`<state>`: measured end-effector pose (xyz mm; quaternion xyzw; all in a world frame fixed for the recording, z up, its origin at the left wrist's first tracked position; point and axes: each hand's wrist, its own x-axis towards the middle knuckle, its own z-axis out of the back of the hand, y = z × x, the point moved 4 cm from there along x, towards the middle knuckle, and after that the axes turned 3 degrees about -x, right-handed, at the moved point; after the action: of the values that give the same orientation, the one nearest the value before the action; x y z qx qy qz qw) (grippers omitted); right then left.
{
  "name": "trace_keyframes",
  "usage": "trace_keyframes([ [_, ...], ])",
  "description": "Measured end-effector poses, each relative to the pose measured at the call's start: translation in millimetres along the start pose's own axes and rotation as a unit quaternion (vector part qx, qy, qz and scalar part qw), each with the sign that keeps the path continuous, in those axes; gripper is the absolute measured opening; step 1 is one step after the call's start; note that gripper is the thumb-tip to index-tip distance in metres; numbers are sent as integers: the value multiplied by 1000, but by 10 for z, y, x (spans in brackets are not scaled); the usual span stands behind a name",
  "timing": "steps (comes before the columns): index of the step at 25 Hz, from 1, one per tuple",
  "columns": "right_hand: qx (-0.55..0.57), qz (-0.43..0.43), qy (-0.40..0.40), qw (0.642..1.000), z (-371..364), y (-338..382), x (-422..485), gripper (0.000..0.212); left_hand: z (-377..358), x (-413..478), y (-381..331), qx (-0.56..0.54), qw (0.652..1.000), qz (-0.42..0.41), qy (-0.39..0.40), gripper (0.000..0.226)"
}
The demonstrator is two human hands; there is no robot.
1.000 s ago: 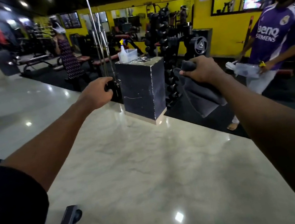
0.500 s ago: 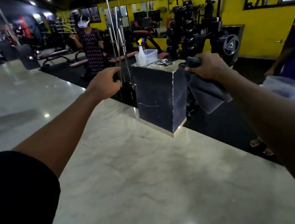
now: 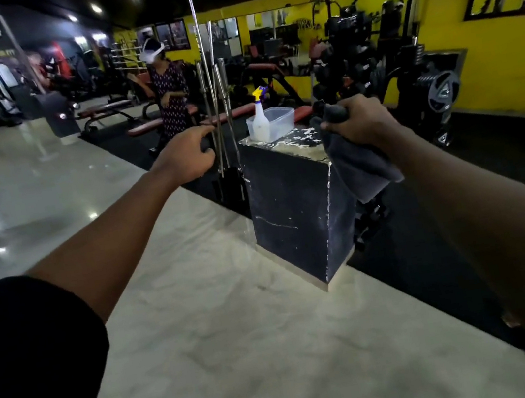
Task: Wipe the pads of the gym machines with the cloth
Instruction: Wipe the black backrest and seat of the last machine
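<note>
Plainly, the cloth is gripped in the right hand. It is bunched at the top in the fist so that the rest hangs free below; held so, it is kept off the floor and ready to be spread on a surface. It is carried in the air just beside the upper right corner of a black block, and it cannot be told whether the hanging part touches that corner. No pad is met by it, so the wiping is judged not yet begun at this spot.

On the block's chipped top a spray bottle and a clear plastic tub are set side by side, touching or nearly so. They are probably kept there as a cleaning station, within reach at standing height.

The left hand is held out level to the left of the block, its fingers loosely curled and nothing seen in them. It may be kept free for the bottle, though this is only a guess.

Behind it, steel bars are stood upright in a base holder, stored out of the walkway. Farther back, benches with red pads are lined on dark matting, and these are judged the likely surfaces to be wiped. A person in a white headset is seen standing among them. Underfoot, the pale polished floor is laid up to the matting's edge.
</note>
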<state>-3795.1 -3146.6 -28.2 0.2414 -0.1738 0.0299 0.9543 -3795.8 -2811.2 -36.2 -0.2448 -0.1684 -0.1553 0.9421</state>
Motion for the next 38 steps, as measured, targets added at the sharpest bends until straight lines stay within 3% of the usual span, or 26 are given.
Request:
trace_keyframes([
  [17,-15,-40,-25,999,-1696,-833,4989,45,-1665,4982,1993,5,998,-54,30,58],
  [21,-14,-36,-40,998,-2167,-1127,6137,41,-1999,6109,2376,-22,994,-98,38,69],
  [23,-14,-35,-32,999,-2384,-1234,6614,41,-2162,6571,2617,-7,996,-78,37,59],
  [29,18,-75,-28,997,-3111,-1497,8076,41,-2667,7971,3356,-6,998,-54,31,57],
  [38,42,-119,-109,986,-4091,-1953,9683,35,-3468,9676,4196,-39,993,-79,84,56],
])
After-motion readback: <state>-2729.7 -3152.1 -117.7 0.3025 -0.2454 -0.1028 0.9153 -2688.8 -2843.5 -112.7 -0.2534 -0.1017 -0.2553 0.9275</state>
